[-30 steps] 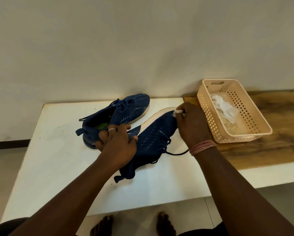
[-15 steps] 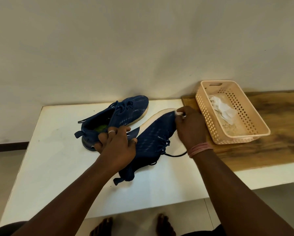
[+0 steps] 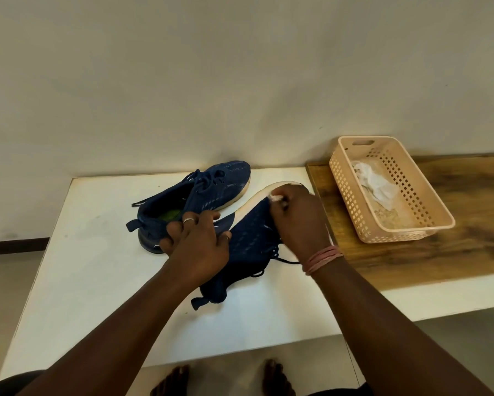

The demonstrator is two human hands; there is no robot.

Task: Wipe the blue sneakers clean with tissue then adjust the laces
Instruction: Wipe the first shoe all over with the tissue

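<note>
Under right hand (image 3: pixel 298 221) — tissue (image 3: pixel 275 198) mostly hidden.

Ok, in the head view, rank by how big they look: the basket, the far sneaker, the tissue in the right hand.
1. basket
2. far sneaker, a close call
3. tissue, a scrap showing in the right hand

The tissue (image 3: pixel 275 197) has been drawn back a little by the right hand (image 3: pixel 298 221) along the tilted sneaker (image 3: pixel 251 238) — from the toe edge onto the blue upper.
</note>
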